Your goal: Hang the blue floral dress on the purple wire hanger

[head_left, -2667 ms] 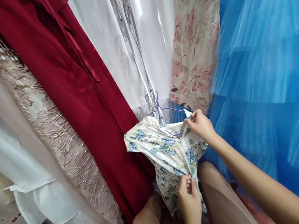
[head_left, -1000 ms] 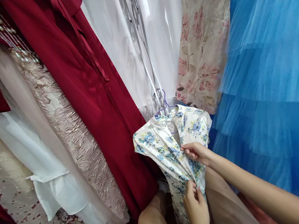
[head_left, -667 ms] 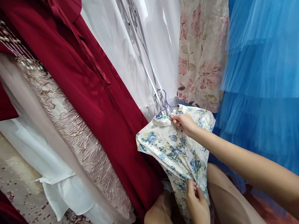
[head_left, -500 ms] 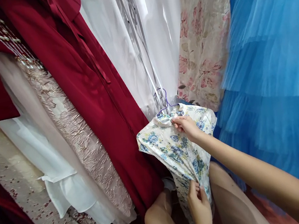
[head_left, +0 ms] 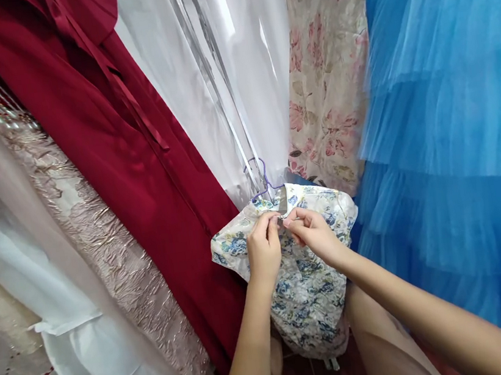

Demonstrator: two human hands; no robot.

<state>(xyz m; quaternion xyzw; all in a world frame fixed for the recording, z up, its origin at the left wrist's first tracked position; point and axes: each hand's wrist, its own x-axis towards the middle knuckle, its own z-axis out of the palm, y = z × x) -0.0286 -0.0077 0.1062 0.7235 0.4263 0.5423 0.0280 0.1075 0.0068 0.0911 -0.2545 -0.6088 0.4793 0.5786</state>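
A white garment with a blue, green and yellow floral print (head_left: 305, 272) hangs on a thin purple hanger (head_left: 266, 176) in front of me. At its neckline, my left hand (head_left: 263, 241) pinches the collar edge with thumb and fingers together. My right hand (head_left: 314, 231) is closed on the other side of the same opening, its fingertips almost touching the left ones. Between the fingertips is a small fastening, too small to make out. The neck opening shows just above the hands. Both hands cover part of the garment's upper front.
Long clothes hang all around: a dark red garment (head_left: 148, 182), a textured pink dress (head_left: 113, 230) and white fabric (head_left: 247, 59) with silver strips. To the right are a pink-flowered dress (head_left: 324, 79) and a tiered blue tulle dress (head_left: 436, 126). My bare legs (head_left: 384, 330) flank the floral garment.
My left hand has moved up from the garment's lower front to the collar beside my right hand. The neck opening shows wider, and the view has shifted slightly right.
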